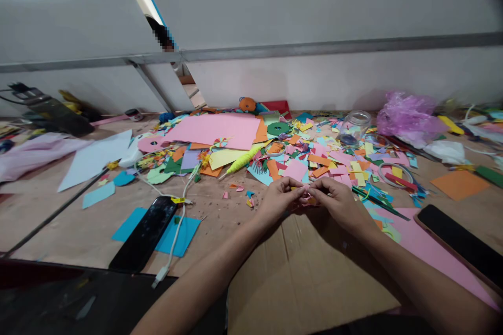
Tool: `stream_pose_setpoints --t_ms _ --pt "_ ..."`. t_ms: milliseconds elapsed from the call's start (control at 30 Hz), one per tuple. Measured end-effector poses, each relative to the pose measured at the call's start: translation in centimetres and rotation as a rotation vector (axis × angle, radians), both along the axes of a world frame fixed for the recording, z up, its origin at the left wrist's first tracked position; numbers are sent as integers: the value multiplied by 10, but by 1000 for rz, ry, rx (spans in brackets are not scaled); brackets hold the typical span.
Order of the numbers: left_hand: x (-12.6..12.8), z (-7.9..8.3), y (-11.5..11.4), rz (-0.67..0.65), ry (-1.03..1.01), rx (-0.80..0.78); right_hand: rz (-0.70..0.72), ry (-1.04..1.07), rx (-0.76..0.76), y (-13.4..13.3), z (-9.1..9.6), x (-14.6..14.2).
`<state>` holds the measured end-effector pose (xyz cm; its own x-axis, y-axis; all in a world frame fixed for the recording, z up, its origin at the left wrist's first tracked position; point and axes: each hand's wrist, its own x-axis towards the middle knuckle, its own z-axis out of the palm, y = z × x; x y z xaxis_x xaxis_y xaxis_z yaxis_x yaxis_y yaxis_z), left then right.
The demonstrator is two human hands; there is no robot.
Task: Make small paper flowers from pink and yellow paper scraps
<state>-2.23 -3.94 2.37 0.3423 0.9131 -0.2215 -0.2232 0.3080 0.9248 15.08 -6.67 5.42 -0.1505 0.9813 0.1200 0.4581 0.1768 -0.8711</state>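
Observation:
My left hand (278,198) and my right hand (337,200) meet fingertip to fingertip over the cardboard-covered table (298,267). Both pinch a small pink paper piece (307,196) between them; its shape is mostly hidden by the fingers. Just beyond the hands lies a heap of coloured paper scraps (326,159). A yellow-green pen-like tool (244,159) lies to the left of the heap.
A large pink sheet (220,130) lies at the back. A glass jar (353,128) and a purple plastic bag (408,115) stand back right. A black phone (145,233) rests on blue paper with a white cable (173,241). Another dark device (459,241) lies right, on pink paper.

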Motion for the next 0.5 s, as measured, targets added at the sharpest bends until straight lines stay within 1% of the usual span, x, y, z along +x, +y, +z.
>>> stream_pose_setpoints --t_ms 100,200,267,333,367,433,500 --pt "-2 3 -2 -29 34 9 12 -14 -9 0 -2 -1" --pt "-5 10 -2 -30 -17 -2 18 3 0 2 -4 -1" --pt "-9 16 3 90 -108 27 42 2 26 7 -5 -1" --pt "-17 20 11 210 -121 96 84 -61 64 14 -5 0" --pt "-21 21 15 265 -118 131 130 -129 76 17 -5 -1" --pt "-29 20 22 331 -121 181 225 -284 107 24 -5 -5" --pt "-33 17 27 358 -127 199 294 -432 141 28 -7 -14"
